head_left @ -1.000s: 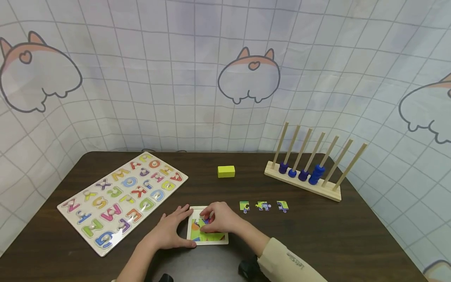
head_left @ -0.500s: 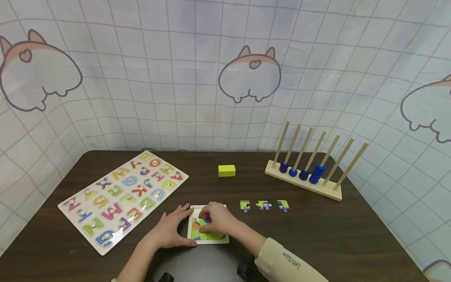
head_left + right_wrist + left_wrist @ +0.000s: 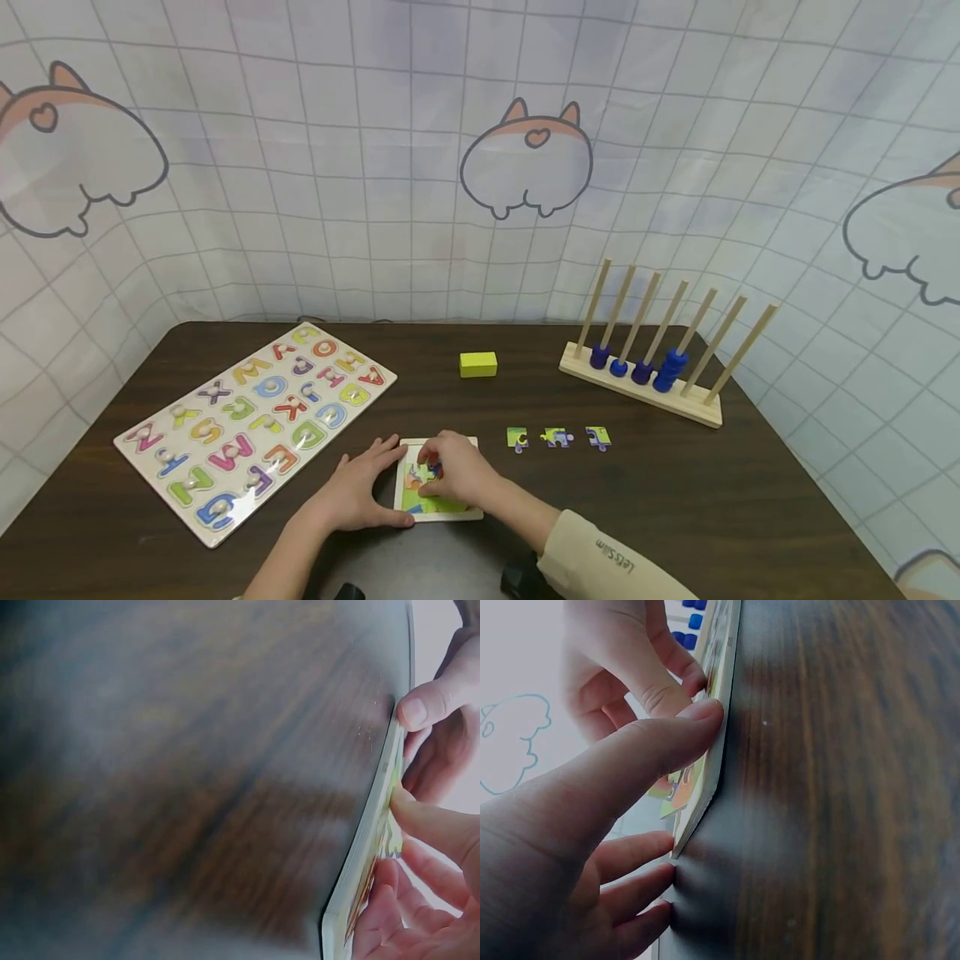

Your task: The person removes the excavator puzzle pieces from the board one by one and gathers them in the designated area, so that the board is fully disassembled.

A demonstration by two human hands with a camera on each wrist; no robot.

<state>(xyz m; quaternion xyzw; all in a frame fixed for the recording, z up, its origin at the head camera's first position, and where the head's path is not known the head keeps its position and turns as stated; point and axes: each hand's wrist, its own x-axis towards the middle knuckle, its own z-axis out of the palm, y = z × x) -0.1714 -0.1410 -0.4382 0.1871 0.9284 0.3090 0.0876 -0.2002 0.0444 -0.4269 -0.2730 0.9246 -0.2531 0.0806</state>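
Observation:
A small square jigsaw tray [image 3: 442, 516] with a pale wooden rim lies in front of me, its picture mostly green. My left hand [image 3: 358, 492] braces the tray's left side with extended fingers. The left thumb lies on the near-left corner and the fingertips are at the far-left one. My right hand [image 3: 467, 473] is over the tray, its thumb and bent fingers pinching a colourful jigsaw piece [image 3: 431, 472], largely hidden by the hand. In the left wrist view, a green and orange piece [image 3: 681, 793] stands tilted above the rim, beside a fingertip.
Three loose jigsaw pieces [image 3: 557, 437] lie in a row right of the tray. Behind stands a yellow block [image 3: 477, 365]. An alphabet peg board [image 3: 247, 425] lies at left. A wooden peg rack [image 3: 637, 385] with blue beads stands back right. A patterned curtain [image 3: 420, 167] borders the table.
Right fingertips have shifted slightly left over the tray. The orange part of the picture beside them looks paler and tilted now. The left hand keeps its place on the tray.

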